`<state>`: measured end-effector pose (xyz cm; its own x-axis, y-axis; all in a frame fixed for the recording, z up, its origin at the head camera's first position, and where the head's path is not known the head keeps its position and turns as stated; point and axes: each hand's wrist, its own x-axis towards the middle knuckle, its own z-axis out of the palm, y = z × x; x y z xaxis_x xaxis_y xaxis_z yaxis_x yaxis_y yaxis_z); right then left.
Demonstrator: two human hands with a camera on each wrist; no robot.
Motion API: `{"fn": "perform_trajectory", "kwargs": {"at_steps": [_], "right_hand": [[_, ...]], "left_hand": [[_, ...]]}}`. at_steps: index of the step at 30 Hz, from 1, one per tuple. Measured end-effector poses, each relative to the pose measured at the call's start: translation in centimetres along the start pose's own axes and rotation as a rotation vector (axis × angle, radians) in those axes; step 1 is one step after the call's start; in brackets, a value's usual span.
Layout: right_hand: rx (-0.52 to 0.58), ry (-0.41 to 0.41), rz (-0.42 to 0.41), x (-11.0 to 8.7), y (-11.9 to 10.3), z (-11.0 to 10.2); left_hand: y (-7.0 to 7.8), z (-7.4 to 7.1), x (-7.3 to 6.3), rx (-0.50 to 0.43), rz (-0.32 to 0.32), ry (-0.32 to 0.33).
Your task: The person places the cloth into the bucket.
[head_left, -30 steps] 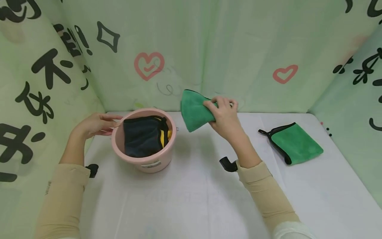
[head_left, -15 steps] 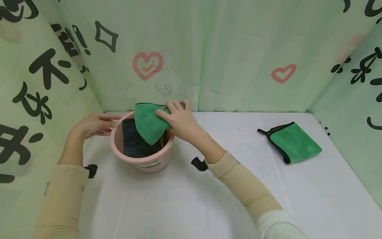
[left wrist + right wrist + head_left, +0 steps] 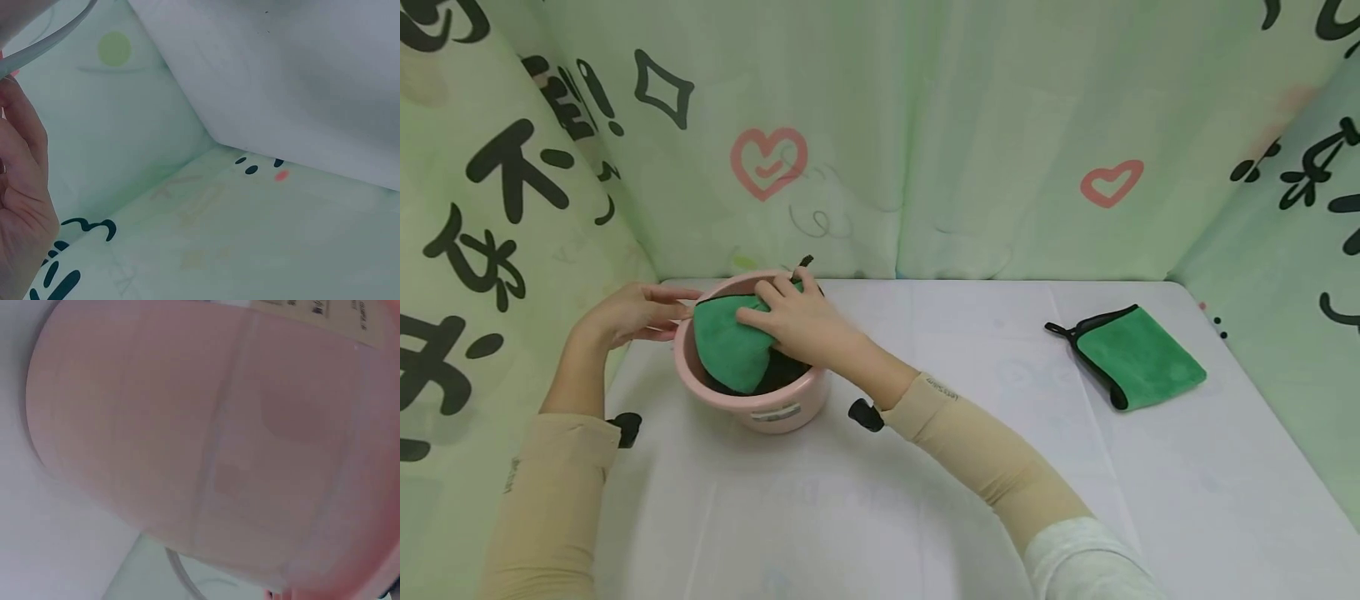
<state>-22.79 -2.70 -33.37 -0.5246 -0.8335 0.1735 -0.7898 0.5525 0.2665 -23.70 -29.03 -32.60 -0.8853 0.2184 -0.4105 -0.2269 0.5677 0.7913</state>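
Observation:
A pink bucket (image 3: 786,417) stands on the table at the left in the head view. My right hand (image 3: 808,327) is over its opening, thumb and fingers gripping a folded green cleaning cloth (image 3: 728,343) that lies partly inside. Under it shows dark cloth (image 3: 784,375); most of the contents are hidden. A black hanging loop (image 3: 806,261) sticks up past the far rim. My left hand (image 3: 638,317) touches the bucket's left rim with fairly straight fingers. The left wrist view catches this hand (image 3: 22,181) at its edge, below a pale band. The bucket's side (image 3: 181,431) fills the right wrist view.
A second folded green cloth (image 3: 1138,358) with black edging and a loop lies on the right of the white-covered table (image 3: 865,517). Pale green curtains (image 3: 1000,142) with drawings and dark lettering enclose the back and both sides.
My right hand has moved left and carried the green cleaning cloth from beside the bucket over and into its opening, covering most of the dark cloth. My left hand stays at the rim.

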Motion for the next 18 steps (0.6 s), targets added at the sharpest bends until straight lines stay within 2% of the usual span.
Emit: {"fn": "perform_trajectory", "kwargs": {"at_steps": [18], "right_hand": [[0.048, -0.308, -0.052, 2.0, -1.3, 1.9]], "left_hand": [[0.1, 0.1, -0.1, 0.0, 0.006, 0.01]]}}
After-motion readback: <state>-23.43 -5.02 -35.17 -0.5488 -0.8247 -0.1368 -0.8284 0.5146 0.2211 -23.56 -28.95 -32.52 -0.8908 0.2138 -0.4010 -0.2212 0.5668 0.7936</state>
